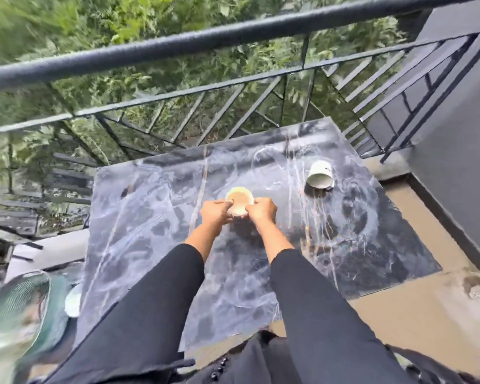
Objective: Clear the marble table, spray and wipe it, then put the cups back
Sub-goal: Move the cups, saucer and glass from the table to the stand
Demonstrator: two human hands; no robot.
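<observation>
Balcony bench: marble, two cups on it.
Grip: left hand and right hand grasp cream cup.
White mug: upright, well apart.
Progress: judged final step, returning cups.

Two cups are on the bench, which is one dark marble slab. One cream cup is near the centre, and one white cup is toward two o'clock from it, well apart and tipped so its mouth shows. Two hands are in view: the left hand and the right hand, one on each side of the cream cup, each touching its rim. Two black sleeves run down toward six o'clock. One black railing crosses at twelve o'clock. One green mesh chair sits at eight o'clock, blurred.
</observation>
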